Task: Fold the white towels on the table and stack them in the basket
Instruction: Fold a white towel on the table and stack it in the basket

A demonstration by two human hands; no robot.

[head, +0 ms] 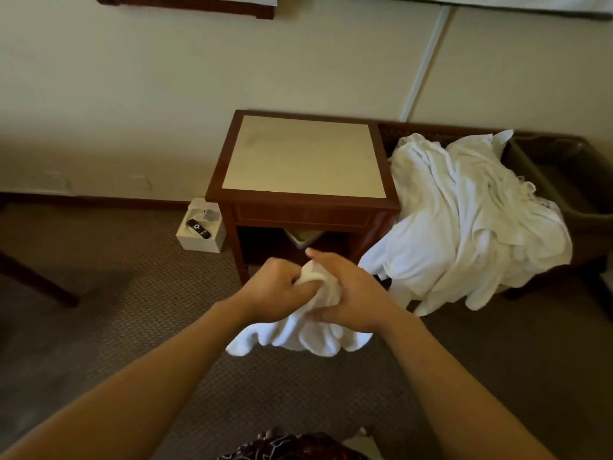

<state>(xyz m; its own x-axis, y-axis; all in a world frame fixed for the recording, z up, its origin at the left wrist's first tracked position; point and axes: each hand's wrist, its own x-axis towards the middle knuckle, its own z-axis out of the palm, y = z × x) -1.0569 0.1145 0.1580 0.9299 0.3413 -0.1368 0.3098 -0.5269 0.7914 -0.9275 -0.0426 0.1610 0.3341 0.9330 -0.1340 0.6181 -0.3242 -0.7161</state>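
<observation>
Carpeted room, bare table (303,154). Left hand (275,290) and right hand (348,293) both gripping bunched towel (298,336); probably needs spreading flat first.

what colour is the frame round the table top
Dark reddish-brown wood frame round a cream top, in the head view.

Bare forearms, dark patterned garment (292,448)

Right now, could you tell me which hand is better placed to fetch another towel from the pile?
Probably the right hand: the pile lies on its side.
</observation>
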